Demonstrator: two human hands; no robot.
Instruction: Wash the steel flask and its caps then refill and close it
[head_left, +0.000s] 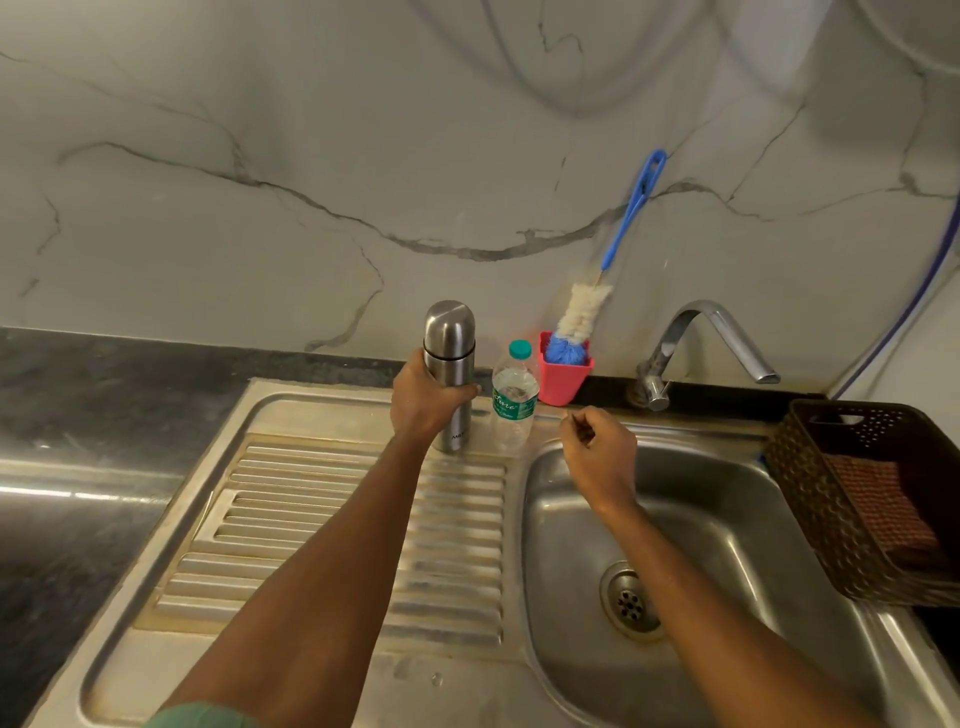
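Head view, left hand (423, 397) gripping steel flask (450, 338)

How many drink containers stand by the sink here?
2: the steel flask stands upright on the drainboard, gripped by the left hand; the capped plastic water bottle stands just to its right. Nothing suggests another is hidden.

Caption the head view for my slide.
Left hand grips the capped steel flask upright on the drainboard beside a water bottle; right hand hovers curled over the basin.
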